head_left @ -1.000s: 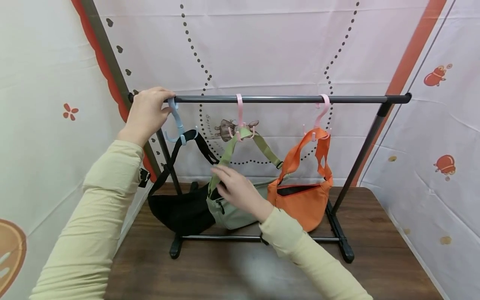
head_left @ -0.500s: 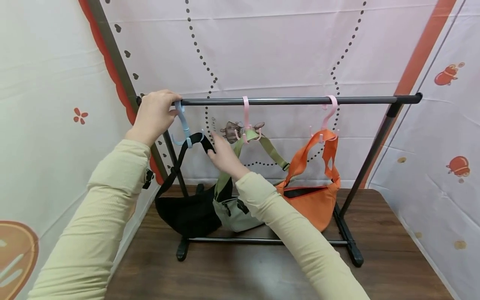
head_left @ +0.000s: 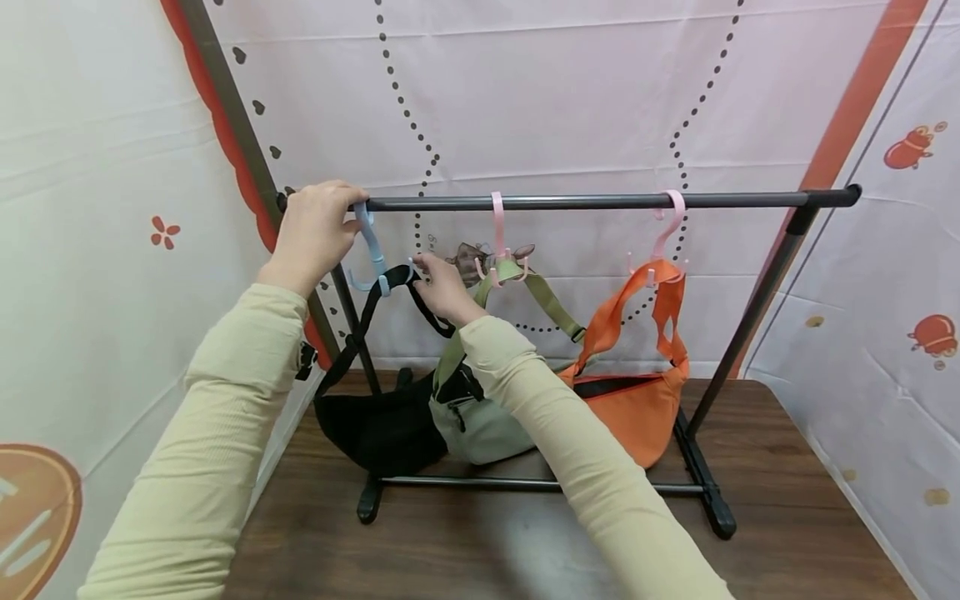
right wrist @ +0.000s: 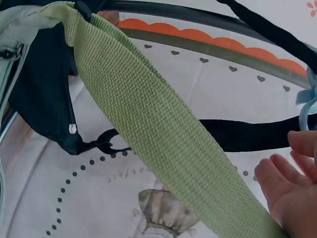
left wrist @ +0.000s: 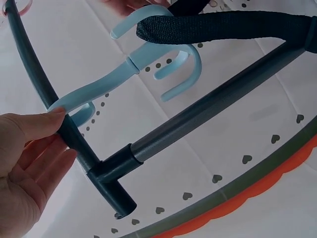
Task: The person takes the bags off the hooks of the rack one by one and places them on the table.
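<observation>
My left hand [head_left: 316,233] grips the top of a light blue multi-prong hanger [left wrist: 101,88] where it hooks over the black rail [left wrist: 37,74]. Its thumb presses the hanger against the rail, with the other fingers behind. From the blue prongs hangs the strap [left wrist: 223,27] of a black bag [head_left: 378,429]. My right hand [head_left: 444,290] is beside the right-hand prong and the black strap, fingers slightly bent. In the right wrist view, its fingertips lie just below the strap, near the prong. A green strap [right wrist: 158,124] runs close to that hand.
A grey-green bag [head_left: 483,429] hangs from a middle pink hanger [head_left: 498,225], partly behind my right forearm. Farther right, an orange bag [head_left: 630,417] hangs from another pink hanger [head_left: 670,221]. The rack stands on a wooden table [head_left: 420,550] before a printed cloth [head_left: 570,100].
My right hand has moved up and left from the green strap to the black strap by the blue hanger. My left hand keeps its grip; the view has shifted slightly.
</observation>
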The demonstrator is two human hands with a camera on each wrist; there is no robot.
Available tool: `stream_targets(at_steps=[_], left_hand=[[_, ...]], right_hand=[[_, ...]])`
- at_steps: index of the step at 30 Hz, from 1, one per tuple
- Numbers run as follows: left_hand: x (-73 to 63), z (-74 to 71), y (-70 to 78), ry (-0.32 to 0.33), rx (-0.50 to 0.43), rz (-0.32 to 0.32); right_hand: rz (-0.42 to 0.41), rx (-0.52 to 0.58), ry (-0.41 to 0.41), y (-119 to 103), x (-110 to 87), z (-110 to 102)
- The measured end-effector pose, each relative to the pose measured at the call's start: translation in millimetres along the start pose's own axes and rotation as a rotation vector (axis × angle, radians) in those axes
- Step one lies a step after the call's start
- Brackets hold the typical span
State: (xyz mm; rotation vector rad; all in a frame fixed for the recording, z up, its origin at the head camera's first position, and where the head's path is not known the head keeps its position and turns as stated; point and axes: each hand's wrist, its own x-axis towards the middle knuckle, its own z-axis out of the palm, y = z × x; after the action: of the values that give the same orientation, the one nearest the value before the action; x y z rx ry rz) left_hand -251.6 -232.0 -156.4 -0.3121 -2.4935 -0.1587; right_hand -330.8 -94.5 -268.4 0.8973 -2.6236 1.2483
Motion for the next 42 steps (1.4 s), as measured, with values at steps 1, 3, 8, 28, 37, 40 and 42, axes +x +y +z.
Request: stream_targets(at_steps=[1, 3, 8, 28, 37, 40, 42], left_hand=[[-0.4, 0.8, 0.5, -0.002, -0.001, -0.003], [-0.9, 1.9, 1.0, 0.000, -0.002, 0.000], [-0.3, 1.6, 1.5, 0.018, -0.007, 0.010], [1.5, -0.6, 2.2, 0.012, -0.018, -0.006], [1.4, -1.0, 0.8, -0.004, -0.016, -0.020], [1.7, -1.5, 0.9, -0.007, -0.012, -0.022], [2.1, -1.5, 1.3, -0.011, -0.014, -0.023]], right_hand=[[0.007, 0.003, 0.003, 1.1, 0.1, 0.9], [0.010, 0.010, 0.022, 3.1, 0.3, 2.9], [-0.032, 0.006, 0.108, 6.5, 3.1, 5.5], [-0.226, -0.055, 0.292, -28.6, 2.3, -19.7], [-0.316, -0.111, 0.313, -49.6, -4.4, -18.1], [-0.333, -0.122, 0.317, -55.3, -7.6, -16.2], [-0.349, -0.123, 0.329, -58.1, -9.7, -14.2]])
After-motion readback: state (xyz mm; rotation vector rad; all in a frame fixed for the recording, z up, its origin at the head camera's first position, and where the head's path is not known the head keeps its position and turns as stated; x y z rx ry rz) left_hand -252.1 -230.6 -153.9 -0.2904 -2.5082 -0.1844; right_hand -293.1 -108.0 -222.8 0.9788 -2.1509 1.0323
